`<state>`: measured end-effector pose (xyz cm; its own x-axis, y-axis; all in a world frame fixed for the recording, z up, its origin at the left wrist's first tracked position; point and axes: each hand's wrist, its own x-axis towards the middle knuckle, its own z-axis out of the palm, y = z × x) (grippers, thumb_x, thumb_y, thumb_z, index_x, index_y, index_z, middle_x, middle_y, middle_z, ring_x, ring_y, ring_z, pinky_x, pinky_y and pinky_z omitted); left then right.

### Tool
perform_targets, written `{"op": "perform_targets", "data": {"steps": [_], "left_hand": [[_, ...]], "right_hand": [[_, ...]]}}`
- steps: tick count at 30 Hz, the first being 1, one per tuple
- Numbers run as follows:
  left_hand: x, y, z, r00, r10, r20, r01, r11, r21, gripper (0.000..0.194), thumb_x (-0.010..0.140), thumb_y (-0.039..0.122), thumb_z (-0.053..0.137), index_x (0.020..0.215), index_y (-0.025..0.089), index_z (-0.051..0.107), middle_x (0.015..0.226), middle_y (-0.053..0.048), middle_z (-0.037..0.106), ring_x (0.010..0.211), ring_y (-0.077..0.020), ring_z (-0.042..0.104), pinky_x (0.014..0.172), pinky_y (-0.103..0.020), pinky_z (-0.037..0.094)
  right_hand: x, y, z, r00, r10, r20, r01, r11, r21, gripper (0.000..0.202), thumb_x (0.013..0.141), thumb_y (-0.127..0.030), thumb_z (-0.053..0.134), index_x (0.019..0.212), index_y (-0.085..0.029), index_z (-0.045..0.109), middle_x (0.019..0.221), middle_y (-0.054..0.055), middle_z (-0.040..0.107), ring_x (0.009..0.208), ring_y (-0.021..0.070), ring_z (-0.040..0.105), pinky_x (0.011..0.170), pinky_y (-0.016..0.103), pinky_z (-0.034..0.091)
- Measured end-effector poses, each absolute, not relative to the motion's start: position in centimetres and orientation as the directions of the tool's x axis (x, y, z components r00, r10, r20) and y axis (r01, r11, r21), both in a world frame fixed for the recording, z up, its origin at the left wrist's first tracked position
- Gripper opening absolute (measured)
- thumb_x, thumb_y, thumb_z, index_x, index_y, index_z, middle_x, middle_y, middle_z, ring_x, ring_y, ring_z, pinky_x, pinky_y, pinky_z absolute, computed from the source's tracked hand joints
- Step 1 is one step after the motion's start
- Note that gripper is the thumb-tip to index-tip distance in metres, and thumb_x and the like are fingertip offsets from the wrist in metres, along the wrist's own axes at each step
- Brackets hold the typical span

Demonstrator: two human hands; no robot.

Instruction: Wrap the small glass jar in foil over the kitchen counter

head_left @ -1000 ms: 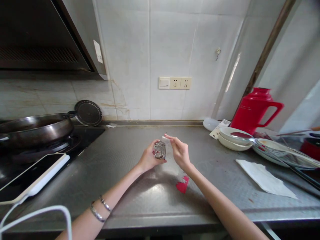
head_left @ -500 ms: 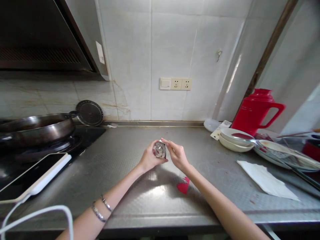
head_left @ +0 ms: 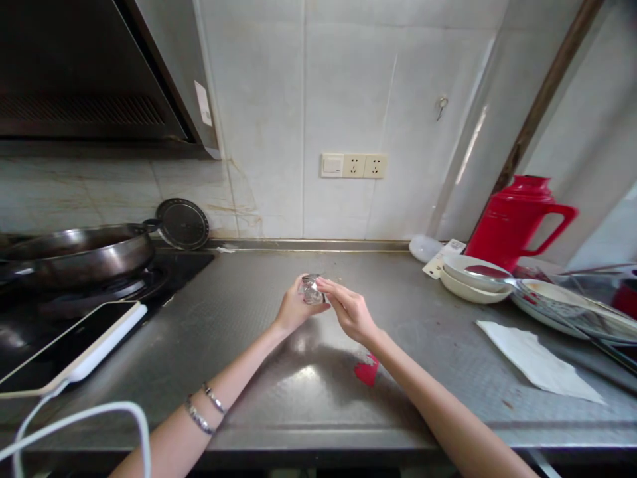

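Note:
My left hand (head_left: 292,308) is wrapped round the side of a small, clear, shiny vessel that looks like a drinking glass (head_left: 310,291), holding it above the metal counter. The fingers of my right hand (head_left: 352,312) are pressed together, with their tips at the vessel's upper right side. A whitish spot shows at those fingertips; whether they pinch something is too small to tell. On the counter below the right wrist lies a torn red scrap (head_left: 366,372).
To the left, a pan (head_left: 82,255) stands on the stove beside a phone (head_left: 64,345) with a white cable. At right are a red thermos (head_left: 510,226), stacked bowls (head_left: 472,287), a plate with utensils (head_left: 552,315) and a white paper napkin (head_left: 537,358).
The vessel has tilted and moved slightly up and left in the view with my left hand. My right fingertips have shifted left, over its edge. The camera has moved a little.

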<state>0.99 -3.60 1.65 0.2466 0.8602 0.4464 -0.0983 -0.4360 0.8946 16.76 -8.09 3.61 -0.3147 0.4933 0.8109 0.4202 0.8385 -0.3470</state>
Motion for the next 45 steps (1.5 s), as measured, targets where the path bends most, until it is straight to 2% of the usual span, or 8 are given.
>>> {"op": "perform_targets", "data": {"steps": [3,7,10,17,21,33,37,45], "left_hand": [[0.9,-3.5,1.6,0.236,0.873,0.426,-0.088,-0.418,0.904,0.074,0.052,0.029,0.086,0.114,0.016,0.048,0.109,-0.009,0.064,0.093,-0.0202,0.065,0.083,-0.033,0.052],[0.9,-3.4,1.3,0.249,0.870,0.425,-0.040,-0.429,0.902,0.077,0.052,0.027,0.086,0.117,0.018,0.046,0.111,-0.008,0.062,0.095,-0.0196,0.063,0.083,-0.032,0.052],[1.1,-3.6,1.0,0.281,0.859,0.429,-0.026,-0.440,0.898,0.079,0.052,0.024,0.086,0.119,0.019,0.044,0.112,-0.008,0.062,0.095,-0.0199,0.063,0.084,-0.033,0.051],[1.9,-4.5,0.9,0.383,0.786,0.485,-0.036,-0.512,0.858,0.074,0.055,0.020,0.083,0.120,0.018,0.047,0.120,-0.012,0.059,0.107,-0.0245,0.059,0.091,-0.037,0.047],[2.0,-4.8,1.2,0.388,0.771,0.505,0.001,-0.548,0.836,0.073,0.056,0.022,0.083,0.120,0.018,0.049,0.122,-0.011,0.059,0.111,-0.0264,0.057,0.095,-0.039,0.045],[1.7,-4.8,1.6,0.364,0.758,0.541,0.070,-0.602,0.795,0.066,0.056,0.020,0.082,0.114,0.019,0.052,0.117,-0.009,0.061,0.109,-0.0248,0.057,0.096,-0.039,0.044],[1.5,-4.4,1.2,0.343,0.780,0.523,0.088,-0.581,0.809,0.074,0.054,0.024,0.084,0.118,0.019,0.047,0.118,-0.011,0.060,0.109,-0.0253,0.057,0.095,-0.039,0.045],[1.5,-4.7,1.8,0.323,0.820,0.473,0.071,-0.519,0.852,0.076,0.052,0.026,0.084,0.117,0.017,0.047,0.113,-0.011,0.062,0.099,-0.0236,0.061,0.086,-0.035,0.048]], "right_hand": [[16.6,-8.4,3.9,-0.287,0.512,0.810,0.394,0.834,-0.387,0.033,0.096,-0.021,0.037,0.117,-0.023,0.062,0.123,0.008,0.064,0.118,0.0211,0.058,0.099,0.039,0.049],[16.6,-8.5,4.4,-0.093,0.615,0.783,0.390,0.746,-0.539,0.029,0.096,-0.028,0.041,0.109,-0.024,0.066,0.110,0.006,0.071,0.100,0.0217,0.068,0.085,0.035,0.056],[16.7,-8.4,4.6,-0.009,0.621,0.783,0.400,0.720,-0.567,0.028,0.096,-0.029,0.041,0.108,-0.023,0.066,0.110,0.006,0.071,0.101,0.0218,0.067,0.086,0.035,0.056],[16.6,-7.8,4.3,-0.264,0.484,0.834,0.493,0.811,-0.315,0.034,0.095,-0.017,0.037,0.121,-0.023,0.059,0.123,0.008,0.064,0.119,0.0200,0.057,0.103,0.043,0.047],[16.8,-7.7,4.6,-0.377,0.451,0.809,0.528,0.822,-0.212,0.035,0.093,-0.014,0.038,0.121,-0.022,0.058,0.119,0.010,0.066,0.119,0.0218,0.057,0.104,0.049,0.044],[17.1,-8.4,5.1,-0.547,0.363,0.755,0.532,0.846,-0.021,0.037,0.090,-0.009,0.038,0.123,-0.017,0.053,0.117,0.014,0.066,0.114,0.0215,0.060,0.104,0.049,0.044],[17.2,-8.5,5.1,-0.554,0.343,0.758,0.504,0.863,-0.023,0.040,0.089,-0.009,0.037,0.125,-0.018,0.052,0.118,0.013,0.066,0.115,0.0216,0.059,0.105,0.050,0.043],[17.1,-8.8,5.3,-0.565,0.284,0.774,0.472,0.881,0.020,0.039,0.090,-0.007,0.036,0.124,-0.016,0.052,0.115,0.014,0.067,0.116,0.0206,0.059,0.104,0.047,0.044]]}}
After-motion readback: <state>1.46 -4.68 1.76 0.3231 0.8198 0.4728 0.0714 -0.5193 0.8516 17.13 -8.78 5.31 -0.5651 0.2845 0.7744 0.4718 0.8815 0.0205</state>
